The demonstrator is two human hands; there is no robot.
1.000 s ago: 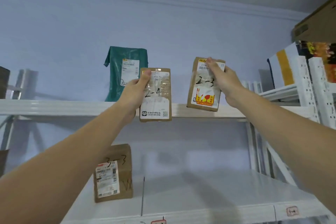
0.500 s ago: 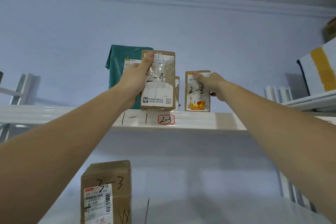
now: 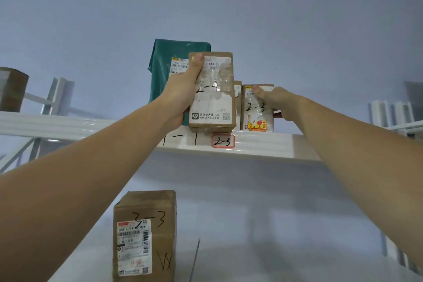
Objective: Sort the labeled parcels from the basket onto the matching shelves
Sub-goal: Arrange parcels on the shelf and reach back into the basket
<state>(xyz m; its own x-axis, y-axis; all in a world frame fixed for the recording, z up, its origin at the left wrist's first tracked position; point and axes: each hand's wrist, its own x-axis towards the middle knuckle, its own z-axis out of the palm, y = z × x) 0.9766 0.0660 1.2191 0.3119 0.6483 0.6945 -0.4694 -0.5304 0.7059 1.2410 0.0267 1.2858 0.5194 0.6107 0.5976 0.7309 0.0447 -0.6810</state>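
The right hand (image 3: pixel 278 104) keeps its grip on a small brown parcel marked 2-3 (image 3: pixel 258 109), thumb across the upper front face and fingers curled round the right edge, and the parcel stands upright with its base on the upper shelf (image 3: pixel 263 144), just right of the red-bordered 2-3 tag (image 3: pixel 223 141) on the shelf lip. The left hand (image 3: pixel 183 96) holds a taller brown parcel (image 3: pixel 212 91), thumb over its top left corner and fingers behind, its long axis vertical; the handwriting under the glossy tape looks like 2-4, though I cannot read it for certain. That parcel hangs in front of the shelf edge, its lower end at about lip height, above the tag and the 1-1 scrawl (image 3: pixel 179 139). Another small brown box (image 3: pixel 238 103) peeks out between the two parcels, already on the shelf. A green mailer bag (image 3: pixel 167 68) stands behind the left hand against the wall. Below, a box marked 3-3 (image 3: pixel 146 233) sits on the lower shelf (image 3: pixel 274 247). My judgement: the right-hand parcel matches its tag and only needs releasing, while the left-hand one likely belongs elsewhere.
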